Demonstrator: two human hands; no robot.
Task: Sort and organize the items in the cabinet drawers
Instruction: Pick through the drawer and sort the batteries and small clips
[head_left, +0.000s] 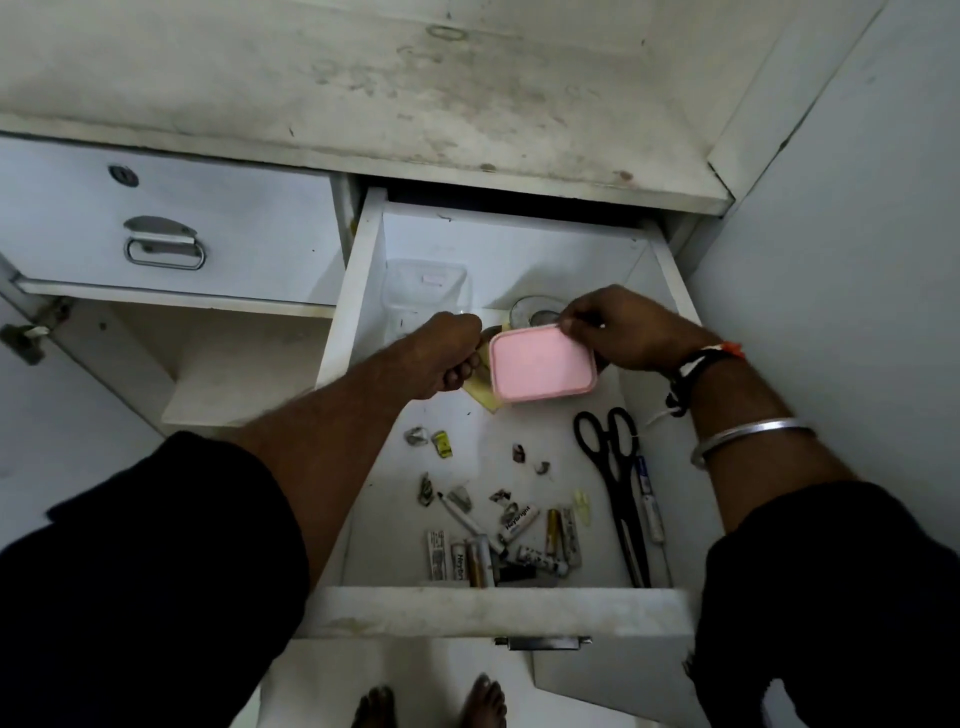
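Note:
A white drawer (498, 610) stands pulled out below me. A pink lidded box (540, 366) hangs over its middle. My right hand (623, 332) grips the box's far right corner. My left hand (449, 358) is closed at the box's left edge, over a yellow paper (483, 397); whether it holds the box or the paper is unclear. Black scissors (615, 478) lie along the drawer's right side beside a white pen (649, 499). Several batteries (498, 545) and small scraps (441, 444) litter the front floor of the drawer.
A clear plastic container (426, 291) sits at the drawer's back left, a round metal tin (535, 309) behind the pink box. A shut drawer with a metal handle (163, 244) is on the left, an open shelf (228, 364) beneath it. A wall (831, 260) closes off the right.

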